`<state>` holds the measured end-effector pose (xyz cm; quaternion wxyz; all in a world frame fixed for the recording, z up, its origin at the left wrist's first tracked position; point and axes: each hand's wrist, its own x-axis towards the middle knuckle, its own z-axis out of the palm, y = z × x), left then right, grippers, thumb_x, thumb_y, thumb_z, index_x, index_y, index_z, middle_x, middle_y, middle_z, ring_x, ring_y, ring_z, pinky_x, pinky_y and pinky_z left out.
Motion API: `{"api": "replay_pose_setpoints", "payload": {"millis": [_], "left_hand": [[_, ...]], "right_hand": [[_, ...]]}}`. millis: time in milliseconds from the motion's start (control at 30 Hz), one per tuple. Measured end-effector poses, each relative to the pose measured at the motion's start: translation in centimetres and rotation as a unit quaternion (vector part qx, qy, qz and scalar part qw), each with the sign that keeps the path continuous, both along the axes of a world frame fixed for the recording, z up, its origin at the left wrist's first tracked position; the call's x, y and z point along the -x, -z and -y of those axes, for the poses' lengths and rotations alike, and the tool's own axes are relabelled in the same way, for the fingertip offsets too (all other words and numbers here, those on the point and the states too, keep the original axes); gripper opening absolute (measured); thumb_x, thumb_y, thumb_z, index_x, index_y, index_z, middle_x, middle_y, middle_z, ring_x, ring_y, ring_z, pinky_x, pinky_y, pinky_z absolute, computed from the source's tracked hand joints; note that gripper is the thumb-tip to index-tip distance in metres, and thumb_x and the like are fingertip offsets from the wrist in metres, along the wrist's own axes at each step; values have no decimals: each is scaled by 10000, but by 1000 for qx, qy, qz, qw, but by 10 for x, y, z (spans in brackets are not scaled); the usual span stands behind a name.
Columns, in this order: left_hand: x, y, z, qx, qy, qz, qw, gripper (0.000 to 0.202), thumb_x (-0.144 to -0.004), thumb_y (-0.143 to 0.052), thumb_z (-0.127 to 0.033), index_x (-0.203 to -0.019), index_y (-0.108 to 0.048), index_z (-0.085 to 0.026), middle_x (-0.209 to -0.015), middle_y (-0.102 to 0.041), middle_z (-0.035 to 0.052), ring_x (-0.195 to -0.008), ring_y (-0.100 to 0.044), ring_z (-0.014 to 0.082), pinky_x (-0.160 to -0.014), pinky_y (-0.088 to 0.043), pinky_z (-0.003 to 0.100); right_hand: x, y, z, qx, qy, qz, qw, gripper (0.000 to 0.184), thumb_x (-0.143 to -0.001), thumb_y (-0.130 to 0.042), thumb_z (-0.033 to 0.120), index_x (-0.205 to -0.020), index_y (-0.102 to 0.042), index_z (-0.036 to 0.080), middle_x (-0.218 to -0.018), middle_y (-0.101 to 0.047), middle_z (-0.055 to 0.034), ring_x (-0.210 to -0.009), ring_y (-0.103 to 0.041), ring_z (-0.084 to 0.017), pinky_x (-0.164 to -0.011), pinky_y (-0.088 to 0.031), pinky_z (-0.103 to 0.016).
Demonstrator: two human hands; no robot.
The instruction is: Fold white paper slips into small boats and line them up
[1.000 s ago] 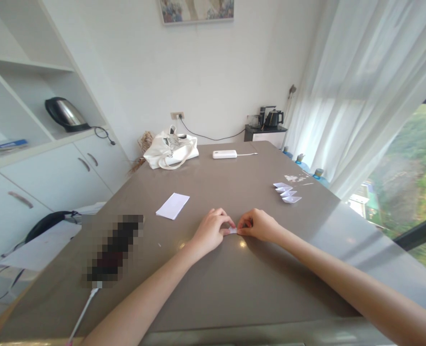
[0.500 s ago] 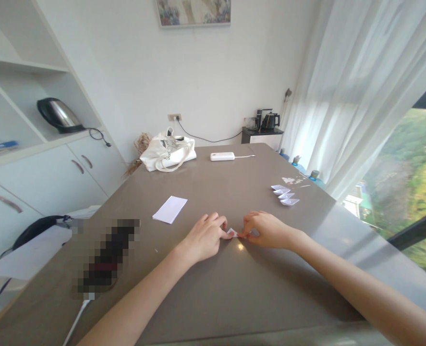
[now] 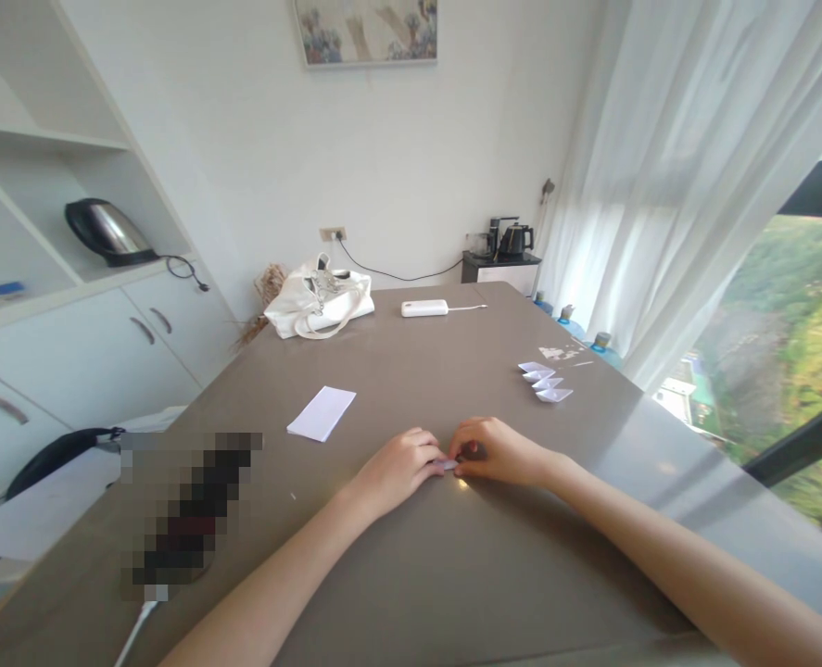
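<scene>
Folding step in hand, by the look of it: small folded paper (image 3: 450, 465) sits right of the paper stack (image 3: 322, 414) and nearer the wearer. Left hand (image 3: 400, 471) pinches its left end, right hand (image 3: 499, 452) its right. Paper boats (image 3: 555, 396) stand well right of the stack. Next move likely calls for aligned edges and firm fingertip pressure; crease detail hidden.

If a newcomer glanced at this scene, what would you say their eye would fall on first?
Probably the left hand and right hand, whose fingertips come together at a small white paper piece on the brown table. Next might come the folded paper shapes in a row towards the right, then the white bag at the far left.
</scene>
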<state>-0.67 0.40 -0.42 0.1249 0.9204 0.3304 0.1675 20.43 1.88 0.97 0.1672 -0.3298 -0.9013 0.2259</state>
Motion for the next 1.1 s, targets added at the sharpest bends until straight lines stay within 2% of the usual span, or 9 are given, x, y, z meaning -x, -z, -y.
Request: {"api": "replay_pose_setpoints", "payload": {"millis": [167,300,367,467,567,633,900,1000,1100], "left_hand": [[-3,0,3,-52,-2,-25,998,219,-916,-452,-211,-923,-658,-135,-906,-669,75,-894,-592,180,-825,-462,293],[-6,3,4,-64,-62,5,996,217,-906,-456,-195,-827,-649,-138,-820,-671,70,-817,-607,186,-754,-464,290],[-9,3,7,-40,-111,60,991,203,-897,-473,-200,-808,-647,-147,-790,-673,57,-767,-614,175,-706,-455,270],[-12,0,11,23,-159,157,974,199,-890,-480,-227,-808,-650,-163,-754,-686,34,-680,-619,149,-635,-434,238],[-15,-2,14,91,-175,243,950,245,-894,-469,-290,-789,-652,-165,-721,-695,30,-646,-629,142,-611,-435,222],[-15,-2,14,125,-179,279,935,268,-888,-471,-322,-770,-651,-162,-706,-696,33,-642,-636,146,-610,-444,221],[-13,0,7,225,-157,325,905,285,-841,-529,-376,-759,-660,-136,-700,-681,47,-650,-623,155,-612,-460,233],[-11,1,3,259,-135,350,890,254,-804,-587,-366,-757,-660,-127,-716,-681,47,-681,-617,153,-651,-466,240],[-10,0,3,257,-134,375,881,247,-783,-616,-367,-755,-646,-123,-716,-675,45,-685,-616,149,-661,-473,244]], "right_hand": [[3,3,3,-23,11,7,1000,133,-785,-618,248,-870,-694,179,-805,-679,-38,-724,-591,-150,-656,-418,-224],[7,2,8,-50,75,3,996,163,-806,-591,294,-853,-699,180,-779,-684,-50,-705,-600,-159,-643,-405,-236],[9,3,10,-35,116,-28,992,205,-800,-602,342,-831,-707,170,-736,-678,-49,-659,-588,-150,-615,-395,-233],[13,7,9,50,154,-105,981,303,-800,-595,416,-780,-713,137,-641,-654,-36,-581,-546,-128,-559,-381,-220],[16,14,6,150,142,-175,963,398,-781,-594,485,-730,-691,102,-600,-630,-29,-545,-512,-116,-510,-366,-211],[18,17,6,180,130,-192,956,405,-783,-590,485,-723,-680,95,-601,-624,-27,-537,-498,-109,-503,-361,-207],[19,11,11,67,161,-124,977,277,-820,-531,302,-631,-624,122,-554,-569,-2,-524,-437,-94,-513,-322,-207],[18,10,11,84,146,-125,978,269,-809,-552,316,-632,-625,127,-568,-592,-6,-533,-469,-99,-525,-340,-212],[17,12,8,117,154,-182,964,277,-773,-610,396,-703,-647,131,-609,-625,-15,-562,-518,-117,-535,-377,-221]]}}
